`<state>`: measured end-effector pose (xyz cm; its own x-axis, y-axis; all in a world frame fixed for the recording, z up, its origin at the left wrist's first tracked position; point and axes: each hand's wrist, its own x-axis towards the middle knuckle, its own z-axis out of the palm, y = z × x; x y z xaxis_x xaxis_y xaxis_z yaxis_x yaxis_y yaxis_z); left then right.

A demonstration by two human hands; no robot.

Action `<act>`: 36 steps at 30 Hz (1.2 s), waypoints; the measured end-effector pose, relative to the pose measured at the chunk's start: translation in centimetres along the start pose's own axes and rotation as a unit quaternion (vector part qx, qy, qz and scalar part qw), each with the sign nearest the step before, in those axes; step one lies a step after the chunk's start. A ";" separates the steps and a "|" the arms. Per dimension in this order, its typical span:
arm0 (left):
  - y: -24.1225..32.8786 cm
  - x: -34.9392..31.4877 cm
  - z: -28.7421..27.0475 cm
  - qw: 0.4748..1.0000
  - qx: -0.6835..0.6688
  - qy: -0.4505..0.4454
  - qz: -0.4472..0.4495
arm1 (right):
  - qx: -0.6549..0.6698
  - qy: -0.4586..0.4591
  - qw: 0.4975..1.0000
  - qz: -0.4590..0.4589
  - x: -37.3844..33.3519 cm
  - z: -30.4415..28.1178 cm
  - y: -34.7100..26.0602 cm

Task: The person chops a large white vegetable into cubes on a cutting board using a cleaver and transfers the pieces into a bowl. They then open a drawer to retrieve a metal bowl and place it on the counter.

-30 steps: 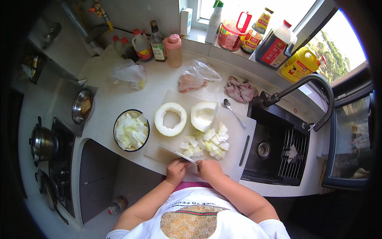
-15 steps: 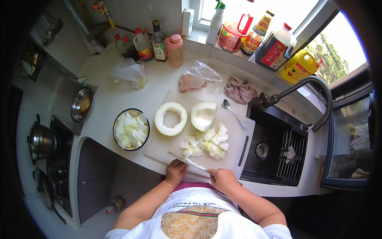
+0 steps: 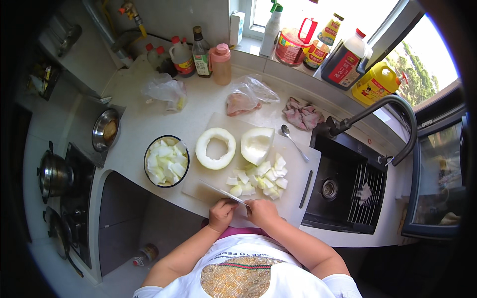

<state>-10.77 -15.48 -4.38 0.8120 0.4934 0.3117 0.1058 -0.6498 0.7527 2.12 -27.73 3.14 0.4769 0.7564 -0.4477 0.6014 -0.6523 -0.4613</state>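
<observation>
My right hand (image 3: 262,212) is closed round the handle of a knife (image 3: 216,188), whose blade points up and to the left over the near edge of the white cutting board (image 3: 290,211). Close beside the blade, my left hand (image 3: 222,214) has its fingers curled; what they hold, if anything, is hidden. Farther up the board lie a pale ring of winter melon (image 3: 202,149) and a hollowed melon piece (image 3: 257,145). Cut melon chunks (image 3: 268,180) are heaped to the right of the knife. More pieces fill a dark-rimmed bowl (image 3: 166,163) left of the board.
A spoon (image 3: 295,143) rests by the board's upper right. Behind lie bagged raw meat (image 3: 243,103), a crumpled cloth (image 3: 303,114) and a plastic bag (image 3: 164,93). The black sink (image 3: 323,211) is at right, the stove (image 3: 82,198) at left. Bottles (image 3: 201,52) line the back.
My right hand has slid left, closer to my left hand, and the knife has moved up and left with it. A pale strip by the blade no longer shows clearly.
</observation>
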 end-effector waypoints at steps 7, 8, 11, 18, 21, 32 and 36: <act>0.3 0.0 -0.1 1.000 0.003 0.008 -0.002 | 0.001 0.020 1.000 0.012 -4.8 -2.5 1.2; 0.2 -0.1 0.0 1.000 0.008 0.011 -0.001 | -0.004 0.016 1.000 0.011 -5.1 -2.5 1.5; 0.2 -0.1 -0.1 1.000 0.011 0.008 0.006 | -0.017 0.003 1.000 0.014 -5.6 -2.5 1.9; 0.0 0.0 0.1 1.000 -0.014 0.015 0.007 | -0.021 -0.033 0.999 0.029 -2.7 -1.6 1.0; 0.0 0.0 0.1 1.000 -0.013 0.006 0.005 | -0.023 -0.034 0.999 0.031 -0.8 0.1 0.9; -0.1 0.2 0.0 1.000 -0.026 0.017 0.005 | 0.024 0.051 0.998 0.024 -3.1 -1.3 0.6; 0.5 0.5 -0.4 1.000 -0.009 0.006 -0.008 | 0.029 0.019 0.999 0.020 -5.1 -2.0 1.0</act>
<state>-10.53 -15.36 -3.59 0.8032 0.5105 0.3071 0.1078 -0.6316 0.7677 1.57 -32.09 6.48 0.5242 0.7308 -0.4372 0.5441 -0.6823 -0.4882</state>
